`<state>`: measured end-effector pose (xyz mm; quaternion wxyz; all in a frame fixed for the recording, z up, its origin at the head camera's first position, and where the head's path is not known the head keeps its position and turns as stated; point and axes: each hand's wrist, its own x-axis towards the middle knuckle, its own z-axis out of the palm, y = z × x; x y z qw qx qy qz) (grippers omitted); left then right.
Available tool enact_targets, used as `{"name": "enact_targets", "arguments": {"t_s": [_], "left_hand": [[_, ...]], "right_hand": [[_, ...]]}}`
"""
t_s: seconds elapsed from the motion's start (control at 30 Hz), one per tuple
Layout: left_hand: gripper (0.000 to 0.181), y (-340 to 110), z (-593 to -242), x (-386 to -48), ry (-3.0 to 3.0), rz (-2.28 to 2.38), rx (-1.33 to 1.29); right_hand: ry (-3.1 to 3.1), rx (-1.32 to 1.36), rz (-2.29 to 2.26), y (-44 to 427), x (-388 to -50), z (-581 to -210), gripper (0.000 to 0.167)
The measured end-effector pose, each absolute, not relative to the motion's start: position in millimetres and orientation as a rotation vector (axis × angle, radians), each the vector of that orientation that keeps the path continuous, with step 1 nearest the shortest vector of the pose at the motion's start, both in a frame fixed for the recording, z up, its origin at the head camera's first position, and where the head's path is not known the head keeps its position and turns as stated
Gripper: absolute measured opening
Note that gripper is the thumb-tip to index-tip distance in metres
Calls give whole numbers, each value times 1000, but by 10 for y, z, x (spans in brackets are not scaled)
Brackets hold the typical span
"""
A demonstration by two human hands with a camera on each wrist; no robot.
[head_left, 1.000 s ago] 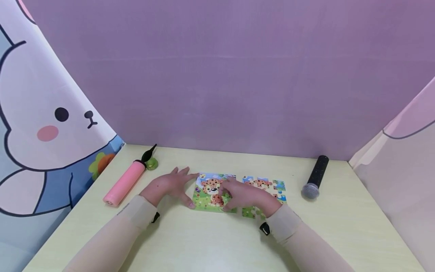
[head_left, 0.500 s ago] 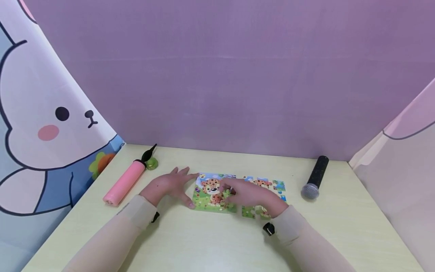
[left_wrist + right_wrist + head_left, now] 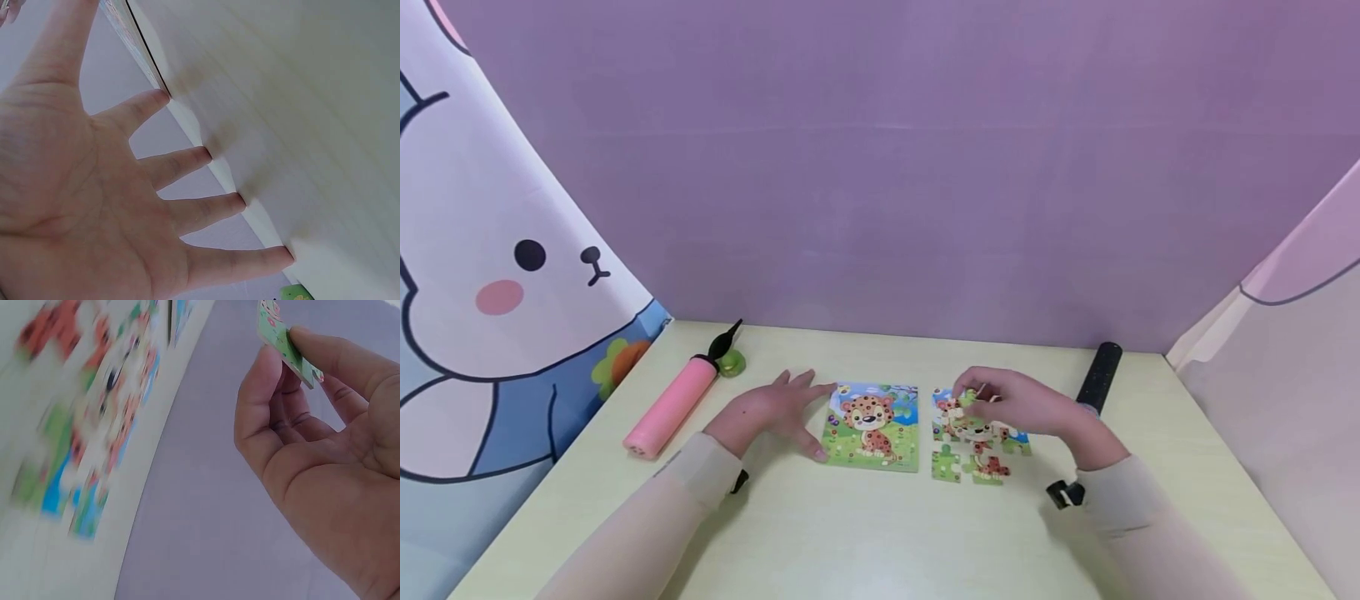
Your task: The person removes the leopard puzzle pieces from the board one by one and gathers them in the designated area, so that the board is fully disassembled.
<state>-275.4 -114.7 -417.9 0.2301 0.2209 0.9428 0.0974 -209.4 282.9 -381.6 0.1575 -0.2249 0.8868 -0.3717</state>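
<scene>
My left hand (image 3: 771,412) lies with fingers spread at the left edge of a leopard-picture puzzle board (image 3: 868,429). In the left wrist view, the palm of this left hand (image 3: 94,181) faces the camera and the fingers are straight. Between thumb and index finger, my right hand (image 3: 1030,406) pinches a green puzzle piece (image 3: 284,344), held tilted above the table. Below it, to the right of the board, lie several loose puzzle pieces (image 3: 946,464), partly hidden by that hand. They look blurred in the right wrist view.
A pink hand pump (image 3: 672,407) with a black nozzle lies at the left, beside a small green object (image 3: 732,362). At the right back is a black microphone (image 3: 1100,375), its head hidden behind the right wrist. A purple backdrop (image 3: 880,167) stands behind the table.
My right hand has moved rightward from over the board to above the loose pieces, and a green puzzle piece now shows between its fingers. The left hand has stayed in place.
</scene>
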Motion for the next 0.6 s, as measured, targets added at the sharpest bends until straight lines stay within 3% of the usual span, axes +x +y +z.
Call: {"name": "enact_targets", "arguments": {"t_s": [0.6], "left_hand": [[126, -1147, -4166, -2743, 2584, 282, 607]], "right_hand": [[2323, -556, -889, 3411, -1907, -4025, 11]]}}
